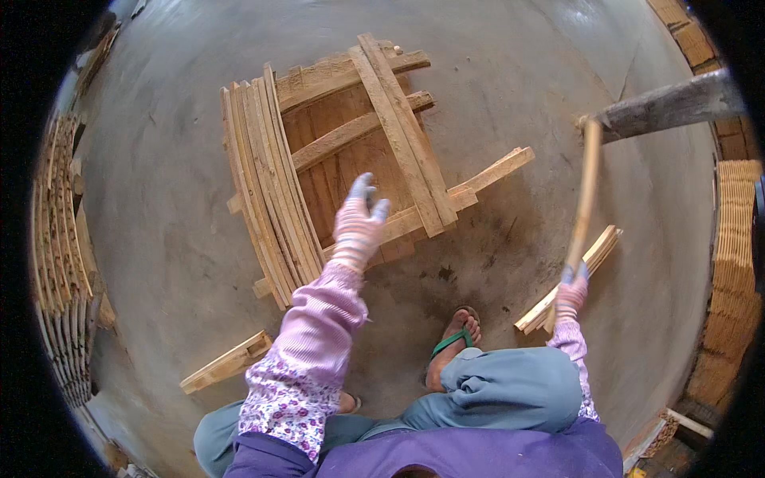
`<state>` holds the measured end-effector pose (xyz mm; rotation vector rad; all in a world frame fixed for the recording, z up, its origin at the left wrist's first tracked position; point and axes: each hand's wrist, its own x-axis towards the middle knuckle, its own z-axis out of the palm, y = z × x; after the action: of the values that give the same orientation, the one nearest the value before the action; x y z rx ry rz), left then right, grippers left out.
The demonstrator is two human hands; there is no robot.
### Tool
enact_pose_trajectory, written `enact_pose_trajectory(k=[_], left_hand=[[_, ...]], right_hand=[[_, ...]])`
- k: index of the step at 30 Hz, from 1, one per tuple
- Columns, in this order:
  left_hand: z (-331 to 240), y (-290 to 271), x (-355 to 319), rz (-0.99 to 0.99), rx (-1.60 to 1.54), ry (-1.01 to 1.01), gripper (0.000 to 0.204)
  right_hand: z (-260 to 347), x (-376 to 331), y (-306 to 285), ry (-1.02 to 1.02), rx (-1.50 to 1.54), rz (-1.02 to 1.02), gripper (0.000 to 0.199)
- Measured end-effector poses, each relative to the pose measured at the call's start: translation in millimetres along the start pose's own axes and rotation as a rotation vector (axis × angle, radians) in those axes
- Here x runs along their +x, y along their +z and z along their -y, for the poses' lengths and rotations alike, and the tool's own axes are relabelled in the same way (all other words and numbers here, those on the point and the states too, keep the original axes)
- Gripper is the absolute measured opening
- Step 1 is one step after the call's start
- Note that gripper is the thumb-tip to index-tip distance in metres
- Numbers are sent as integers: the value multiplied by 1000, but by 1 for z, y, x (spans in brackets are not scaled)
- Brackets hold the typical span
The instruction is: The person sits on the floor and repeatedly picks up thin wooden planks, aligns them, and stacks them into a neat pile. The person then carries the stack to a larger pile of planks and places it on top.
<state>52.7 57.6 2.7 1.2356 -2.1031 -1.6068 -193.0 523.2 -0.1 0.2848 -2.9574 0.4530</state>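
Note:
My left hand point(358, 227), in a striped glove with grey-blue fingertips, reaches forward over a low stack of boards and strips. Its fingers are apart and hold nothing. Beneath and ahead of it lies a reddish-brown wooden panel point(327, 127), crossed by rough battens point(339, 142). Several long narrow strips point(267, 175) lie side by side along its left, and paired boards point(402, 135) cross its right. At the right, my right hand point(571, 293) is closed round a long wooden stick point(588, 183). The stick is slightly blurred, and its far end overlaps the foot of a grey post.
The grey post point(677, 105) stands at the upper right. Short wood pieces point(602, 248) lie beside my right hand, and another block point(227, 362) lies at lower left. Stacked strips point(60, 255) line the left edge; stacked boards point(729, 263) line the right. My sandalled foot point(454, 342) is on the concrete floor.

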Motion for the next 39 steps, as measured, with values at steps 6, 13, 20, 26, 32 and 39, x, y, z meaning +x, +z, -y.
enact_pose_trajectory(k=[6,13,20,26,32,39], left_hand=[[5,74,48,-55,-175,-237,71],[-7,47,39,26,-1257,-520,43],[28,-2,14,94,-1297,-429,53],[5,12,15,105,-1263,-469,49],[15,8,12,-82,-922,-302,38],[15,5,-5,-141,-794,-280,33]], right_hand=[[-159,-35,18,514,-58,-124,49],[-198,-51,61,786,-21,30,60],[-106,-39,60,852,-162,160,77],[55,63,25,-244,-24,-119,61],[321,29,55,-931,-27,620,82],[381,59,92,-351,752,1139,48]])
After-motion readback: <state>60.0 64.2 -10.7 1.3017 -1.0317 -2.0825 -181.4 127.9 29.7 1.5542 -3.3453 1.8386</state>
